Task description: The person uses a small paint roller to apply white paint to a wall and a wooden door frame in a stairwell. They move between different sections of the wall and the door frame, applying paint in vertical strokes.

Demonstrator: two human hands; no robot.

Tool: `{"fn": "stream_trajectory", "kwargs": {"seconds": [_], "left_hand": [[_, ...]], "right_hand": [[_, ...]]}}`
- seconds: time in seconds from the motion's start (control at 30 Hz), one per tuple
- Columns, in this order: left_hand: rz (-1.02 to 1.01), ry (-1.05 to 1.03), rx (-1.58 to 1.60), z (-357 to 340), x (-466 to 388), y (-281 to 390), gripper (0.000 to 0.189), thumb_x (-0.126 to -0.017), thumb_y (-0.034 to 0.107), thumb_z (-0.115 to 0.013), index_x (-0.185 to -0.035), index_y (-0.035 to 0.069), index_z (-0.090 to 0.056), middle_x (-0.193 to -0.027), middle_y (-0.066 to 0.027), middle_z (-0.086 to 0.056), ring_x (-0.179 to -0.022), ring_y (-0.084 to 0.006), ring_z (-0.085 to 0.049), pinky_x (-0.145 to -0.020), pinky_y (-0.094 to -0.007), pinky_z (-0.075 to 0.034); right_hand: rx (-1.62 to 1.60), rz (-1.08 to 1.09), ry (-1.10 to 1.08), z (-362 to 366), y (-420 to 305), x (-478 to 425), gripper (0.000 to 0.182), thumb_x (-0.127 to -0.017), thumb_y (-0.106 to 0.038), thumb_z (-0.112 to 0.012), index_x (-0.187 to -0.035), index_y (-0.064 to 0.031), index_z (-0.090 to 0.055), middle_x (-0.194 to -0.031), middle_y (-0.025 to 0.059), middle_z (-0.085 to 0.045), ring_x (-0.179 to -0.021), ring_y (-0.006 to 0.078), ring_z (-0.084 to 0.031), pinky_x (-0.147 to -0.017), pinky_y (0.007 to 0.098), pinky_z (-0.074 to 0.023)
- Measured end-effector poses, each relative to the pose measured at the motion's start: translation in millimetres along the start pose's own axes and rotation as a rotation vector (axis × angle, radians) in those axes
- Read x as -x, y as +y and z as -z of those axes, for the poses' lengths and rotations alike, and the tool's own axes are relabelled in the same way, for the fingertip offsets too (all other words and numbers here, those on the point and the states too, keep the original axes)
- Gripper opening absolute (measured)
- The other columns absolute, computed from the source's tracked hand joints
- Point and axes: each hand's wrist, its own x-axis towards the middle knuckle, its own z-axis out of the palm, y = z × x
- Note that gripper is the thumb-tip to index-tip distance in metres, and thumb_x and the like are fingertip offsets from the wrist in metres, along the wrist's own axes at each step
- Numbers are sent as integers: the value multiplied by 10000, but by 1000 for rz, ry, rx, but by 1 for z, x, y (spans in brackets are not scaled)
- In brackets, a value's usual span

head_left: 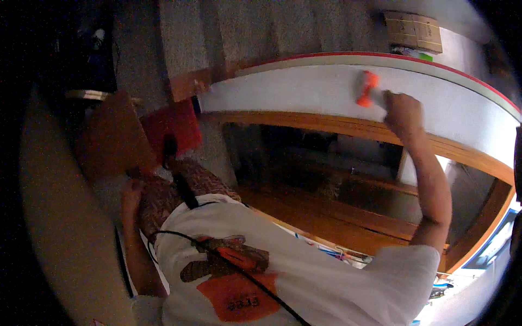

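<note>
My right hand (403, 112) is closed around the pale handle of a hand tool with an orange head (368, 89), which looks like a brush but is blurred. The orange head is over a long white panel (285, 89) with a red-edged rim; whether it touches the surface cannot be told. My left hand (132, 189) hangs low beside my thigh, near a reddish-brown board or box (114, 142). It is dark and blurred there, and its fingers cannot be made out.
A wooden frame (306, 120) with dark openings runs below the white panel. A red object (173, 128) lies beyond my legs. A cardboard box (414, 31) stands at the upper right, with a bright green item (425, 56) beside it. A black cable (253, 279) crosses my shirt.
</note>
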Motion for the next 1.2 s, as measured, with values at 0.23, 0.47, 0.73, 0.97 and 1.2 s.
{"fn": "stream_trajectory", "kwargs": {"seconds": [0.23, 0.47, 0.73, 0.97, 1.2], "left_hand": [[23, 20, 84, 4, -50, -13, 424, -939, 372, -578, -1206, 45, -617, -1044, -178, -688, -999, -359, -646, -899, -409, -488], [-58, 177, 232, -24, -29, -93, 452, -959, 374, -542, -1138, -33, -618, -1091, -254, -639, -1035, -384, -612, -921, -460, -462], [357, 37, 164, -8, 51, -72, 473, -970, 403, -512, -1117, -32, -626, -1075, -241, -651, -1008, -365, -630, -855, -435, -490], [58, 47, 142, -38, 1, -98, 439, -963, 388, -525, -1131, -4, -630, -1062, -211, -660, -934, -338, -641, -815, -426, -504], [121, -71, 459, -22, -45, -35, 384, -954, 331, -553, -1152, 11, -624, -1026, -165, -664, -850, -275, -640, -753, -401, -510]], "right_hand": [[91, -120, -125, 10, -10, 0, 489, -755, -67, -623, -1242, -76, -579, -803, 170, -678, -756, 335, -690, -654, 449, -556], [-91, 7, -171, -2, -132, -97, 174, -830, -93, -593, -996, -76, -643, -899, 139, -712, -829, 307, -711, -702, 403, -579], [-2, 150, -299, -14, -242, -144, 288, -835, -161, -660, -1111, -80, -685, -1019, 127, -721, -905, 322, -712, -665, 505, -583], [14, 17, -178, 10, -51, -56, 329, -775, -110, -624, -1104, -84, -619, -902, 147, -696, -840, 329, -692, -709, 448, -566], [215, -208, -88, 49, 68, 48, 415, -750, -64, -599, -1165, -61, -587, -790, 180, -677, -746, 360, -685, -651, 483, -555]]}}
